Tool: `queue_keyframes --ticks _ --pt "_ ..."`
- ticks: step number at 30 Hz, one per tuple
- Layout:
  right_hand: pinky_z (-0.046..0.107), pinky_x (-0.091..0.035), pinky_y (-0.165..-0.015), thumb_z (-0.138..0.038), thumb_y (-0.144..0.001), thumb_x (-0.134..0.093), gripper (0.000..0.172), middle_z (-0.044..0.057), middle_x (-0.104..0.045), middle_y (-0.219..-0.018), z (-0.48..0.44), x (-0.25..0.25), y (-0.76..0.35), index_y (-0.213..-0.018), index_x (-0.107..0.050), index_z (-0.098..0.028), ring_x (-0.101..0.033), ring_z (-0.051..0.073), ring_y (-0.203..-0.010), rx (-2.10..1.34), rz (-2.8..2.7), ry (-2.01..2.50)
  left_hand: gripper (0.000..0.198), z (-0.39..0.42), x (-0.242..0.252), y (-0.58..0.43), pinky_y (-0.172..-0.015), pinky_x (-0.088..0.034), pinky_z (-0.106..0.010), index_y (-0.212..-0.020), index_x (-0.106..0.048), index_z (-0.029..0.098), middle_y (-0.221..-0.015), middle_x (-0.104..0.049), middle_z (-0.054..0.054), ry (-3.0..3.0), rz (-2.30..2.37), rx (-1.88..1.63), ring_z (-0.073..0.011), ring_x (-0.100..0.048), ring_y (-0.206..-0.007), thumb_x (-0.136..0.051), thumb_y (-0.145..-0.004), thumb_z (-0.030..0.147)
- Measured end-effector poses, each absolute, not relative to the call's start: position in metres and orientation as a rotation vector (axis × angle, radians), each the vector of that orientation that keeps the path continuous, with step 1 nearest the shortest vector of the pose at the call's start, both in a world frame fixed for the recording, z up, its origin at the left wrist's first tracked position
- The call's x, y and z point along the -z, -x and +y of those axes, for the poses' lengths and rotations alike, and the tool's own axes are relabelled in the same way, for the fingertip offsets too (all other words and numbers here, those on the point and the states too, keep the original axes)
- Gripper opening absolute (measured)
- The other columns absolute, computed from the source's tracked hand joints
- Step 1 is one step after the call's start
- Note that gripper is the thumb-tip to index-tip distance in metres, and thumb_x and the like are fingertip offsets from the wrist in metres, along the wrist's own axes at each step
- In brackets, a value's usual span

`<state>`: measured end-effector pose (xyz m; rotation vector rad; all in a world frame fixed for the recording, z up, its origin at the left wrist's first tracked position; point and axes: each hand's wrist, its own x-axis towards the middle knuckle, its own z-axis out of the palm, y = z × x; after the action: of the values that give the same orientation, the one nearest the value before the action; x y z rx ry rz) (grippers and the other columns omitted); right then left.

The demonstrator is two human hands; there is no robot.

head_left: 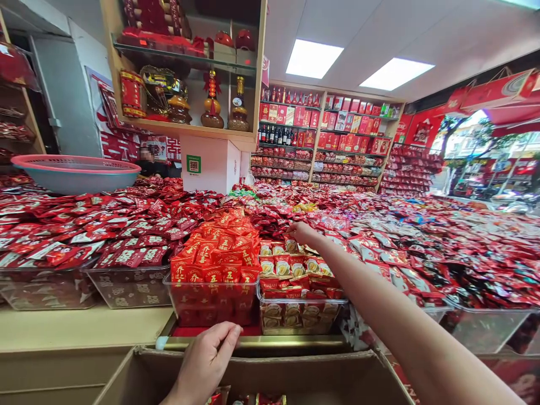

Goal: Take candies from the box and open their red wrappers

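Note:
My left hand (pixel 208 357) rests on the top edge of a brown cardboard box (pixel 126 374) at the bottom of the view, fingers curled over the rim. My right hand (pixel 300 232) is stretched out over a clear bin (pixel 301 318) of red snack packets with a biscuit picture (pixel 291 264). Its fingers are bent down and pinch at a packet on the back of that pile; which packet they grip is hard to see. Beside it stands a clear bin of bright orange-red packets (pixel 219 253).
Heaps of red wrapped sweets (pixel 126 225) cover the whole counter in clear bins. A pink and blue basin (pixel 76 171) sits at the back left. Shelves of red gift boxes and bottles (pixel 324 135) line the rear wall. A display case with gourd bottles (pixel 185 73) hangs overhead.

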<state>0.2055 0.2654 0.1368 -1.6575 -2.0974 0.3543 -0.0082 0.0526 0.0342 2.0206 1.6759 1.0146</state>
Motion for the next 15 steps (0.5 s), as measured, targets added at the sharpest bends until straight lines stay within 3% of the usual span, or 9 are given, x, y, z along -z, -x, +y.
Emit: queue_keyframes --ticks 10,15 --pt "0.020 -0.034 -0.052 -0.012 -0.067 -0.046 0.023 0.006 -0.061 -0.072 0.266 -0.140 -0.211 -0.083 -0.063 -0.012 -0.051 0.011 -0.058 -0.133 -2.289 1.746 0.032 0.053 -0.035 0.008 -0.053 -0.041 -0.019 -0.063 -0.060 0.023 -0.055 -0.060 0.002 -2.026 1.680 -1.066 -0.0133 -0.055 -0.054 -0.039 -0.077 0.041" --pt "0.023 -0.037 -0.059 -0.011 -0.065 -0.050 0.016 0.012 -0.062 -0.074 0.259 -0.150 -0.225 -0.072 -0.065 -0.010 -0.054 0.018 -0.069 0.070 -2.323 1.826 0.034 0.055 -0.031 0.008 -0.053 -0.040 -0.019 -0.062 -0.058 0.022 -0.056 -0.060 0.002 -2.023 1.667 -1.059 -0.0138 -0.055 -0.055 -0.036 -0.078 0.043"
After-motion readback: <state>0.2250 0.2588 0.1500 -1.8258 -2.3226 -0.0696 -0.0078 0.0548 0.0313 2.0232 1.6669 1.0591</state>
